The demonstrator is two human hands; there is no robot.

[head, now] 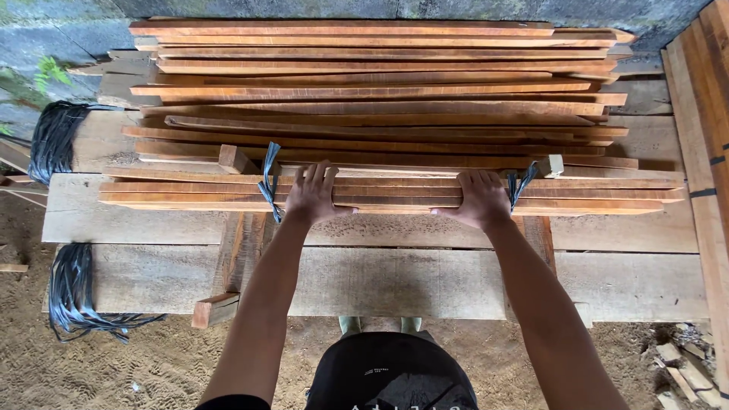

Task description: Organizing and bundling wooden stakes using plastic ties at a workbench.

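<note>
The left hand (pixel 311 193) lay flat on top of a bundle of wooden slats (pixel 395 193), with the fingers spread and curled over the far edge, so it gripped the bundle from above. The right hand (pixel 481 197) did the same a little further along, palm down, fingers over the far edge and the thumb on the near side. Both arms were stretched forward from the body, and between the two hands a short part of the bundle was bare. Just outside the left hand a dark strap (pixel 269 182) was tied around the slats, with its loose ends standing up and hanging down. A second dark strap (pixel 521 186) was tied just outside the right hand in the same way. The bundle lay across the near part of a rough plank table (pixel 425 281), and it was longer than the space between the straps on both sides. Behind it, touching or nearly touching, was a large pile of loose slats (pixel 380 83), reddish-brown, which reached to the grey wall (pixel 68 30). Two small wooden blocks (pixel 235 159) stood at the border between the bundle and the pile. At the left end of the table hung two bunches of black strapping (pixel 76 292), one above the other, over the sandy ground (pixel 114 372).
</note>
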